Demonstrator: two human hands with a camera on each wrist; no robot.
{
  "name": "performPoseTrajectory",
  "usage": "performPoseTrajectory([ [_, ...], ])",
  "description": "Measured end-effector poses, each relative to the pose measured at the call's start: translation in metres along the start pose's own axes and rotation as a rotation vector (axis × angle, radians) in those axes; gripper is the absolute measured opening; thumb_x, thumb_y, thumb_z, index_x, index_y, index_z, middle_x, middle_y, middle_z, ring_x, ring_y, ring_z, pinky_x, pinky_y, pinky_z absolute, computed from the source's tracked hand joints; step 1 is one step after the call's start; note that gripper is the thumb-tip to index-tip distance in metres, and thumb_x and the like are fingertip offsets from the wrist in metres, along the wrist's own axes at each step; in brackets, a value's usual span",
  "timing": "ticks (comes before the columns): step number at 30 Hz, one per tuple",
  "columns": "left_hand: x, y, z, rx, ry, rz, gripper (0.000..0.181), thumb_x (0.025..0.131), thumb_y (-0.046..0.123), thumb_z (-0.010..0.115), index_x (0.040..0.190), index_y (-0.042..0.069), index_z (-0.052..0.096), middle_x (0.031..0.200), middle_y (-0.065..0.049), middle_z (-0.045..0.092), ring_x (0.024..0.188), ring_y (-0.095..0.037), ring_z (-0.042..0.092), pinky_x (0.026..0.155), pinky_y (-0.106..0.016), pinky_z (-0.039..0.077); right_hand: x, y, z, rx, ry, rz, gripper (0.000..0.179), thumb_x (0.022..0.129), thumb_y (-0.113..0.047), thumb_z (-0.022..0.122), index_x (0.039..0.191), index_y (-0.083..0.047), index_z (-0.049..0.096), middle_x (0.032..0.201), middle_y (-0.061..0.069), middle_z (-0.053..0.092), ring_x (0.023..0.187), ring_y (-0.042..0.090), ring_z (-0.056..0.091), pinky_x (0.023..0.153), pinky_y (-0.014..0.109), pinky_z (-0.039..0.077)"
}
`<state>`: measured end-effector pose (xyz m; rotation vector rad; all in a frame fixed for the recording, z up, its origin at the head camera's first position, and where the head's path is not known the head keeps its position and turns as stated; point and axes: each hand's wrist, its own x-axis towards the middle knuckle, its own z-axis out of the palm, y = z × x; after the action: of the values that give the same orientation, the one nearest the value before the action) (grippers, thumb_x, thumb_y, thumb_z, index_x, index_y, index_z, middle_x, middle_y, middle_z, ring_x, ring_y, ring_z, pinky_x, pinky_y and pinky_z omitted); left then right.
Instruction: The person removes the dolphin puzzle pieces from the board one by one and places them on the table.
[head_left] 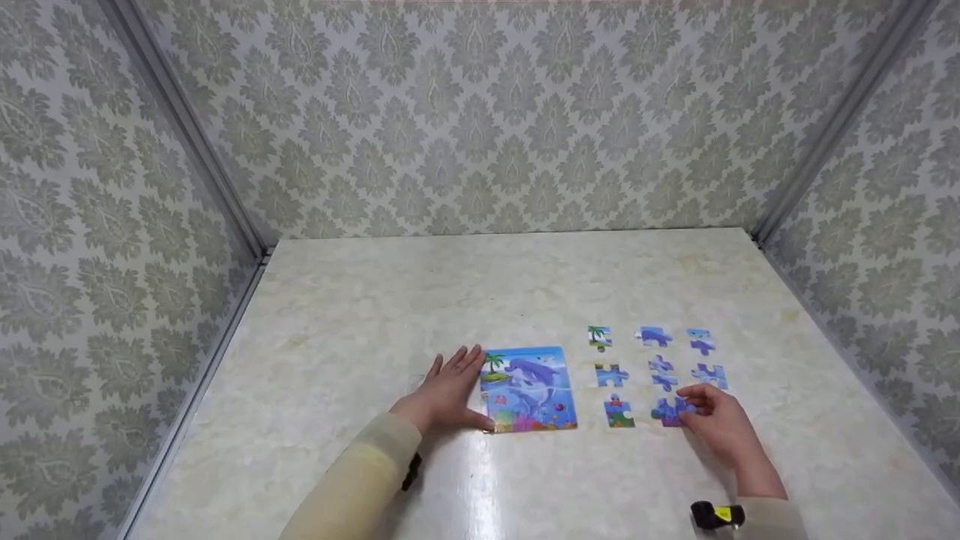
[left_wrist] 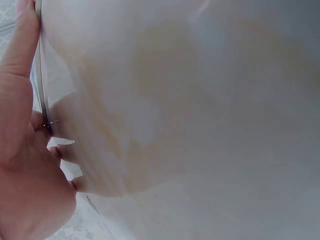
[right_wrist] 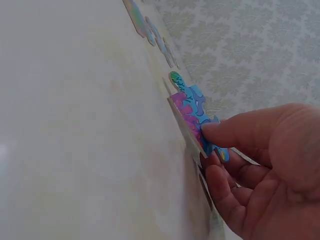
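Observation:
A dolphin puzzle picture point(head_left: 529, 390) lies flat on the table. Along its left edge rests my left hand point(head_left: 450, 390), fingers spread and straight, thumb at the lower left corner. In the left wrist view, part of that hand point(left_wrist: 30, 135) shows beside the pale tabletop. My right hand point(head_left: 716, 420) pinches a pink-and-blue jigsaw piece point(head_left: 667, 412) between thumb and fingers. The right wrist view shows this piece point(right_wrist: 189, 112) tilted, its lower edge close to the table; whether it touches is unclear. Left of it lies a jigsaw piece with green and red point(head_left: 619, 414).
Several other loose jigsaw pieces lie in rows right of the picture, among them a palm-tree piece point(head_left: 598, 336), a dolphin piece point(head_left: 654, 337) and a blue corner piece point(head_left: 700, 340). Patterned walls point(head_left: 480, 120) enclose the table point(head_left: 360, 300) at the back and sides.

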<state>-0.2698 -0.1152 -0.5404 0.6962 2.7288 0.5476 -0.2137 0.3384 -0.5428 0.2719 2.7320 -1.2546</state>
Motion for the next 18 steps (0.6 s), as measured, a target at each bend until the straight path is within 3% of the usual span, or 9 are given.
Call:
performPoseTrajectory([
  [7,0.0004,0.0002,0.0003,-0.007,0.002,0.003,0.125,0.077,0.066,0.081,0.167,0.01,0.013,0.175,-0.006,0.008,0.163,-0.031,0.004,0.13,-0.06,0.0,-0.0005,-0.0071,0.0029,-0.086,-0.027,0.054,0.04,0.096,-0.01,0.067,0.134,0.002,0.058,0.129,0.025,0.058,0.111,0.034,0.054,0.096,0.044,0.052],
  [12,0.0009,-0.0007,0.0011,0.0,0.002,0.008,0.125,0.077,0.066,0.081,0.166,0.01,0.013,0.175,-0.006,0.009,0.163,-0.031,0.005,0.13,-0.061,0.002,0.0028,-0.0072,0.0016,-0.134,-0.055,0.08,0.045,0.098,-0.013,0.067,0.138,0.004,0.056,0.14,0.03,0.052,0.128,0.045,0.049,0.112,0.063,0.041],
  [18,0.0014,-0.0013,0.0015,0.002,0.003,0.005,0.125,0.077,0.066,0.081,0.166,0.01,0.013,0.175,-0.007,0.008,0.163,-0.031,0.005,0.13,-0.061,0.002,0.005,-0.0087,-0.0024,-0.127,-0.05,0.083,0.051,0.099,-0.017,0.068,0.142,0.003,0.049,0.136,0.028,0.052,0.122,0.04,0.051,0.104,0.056,0.047],
])
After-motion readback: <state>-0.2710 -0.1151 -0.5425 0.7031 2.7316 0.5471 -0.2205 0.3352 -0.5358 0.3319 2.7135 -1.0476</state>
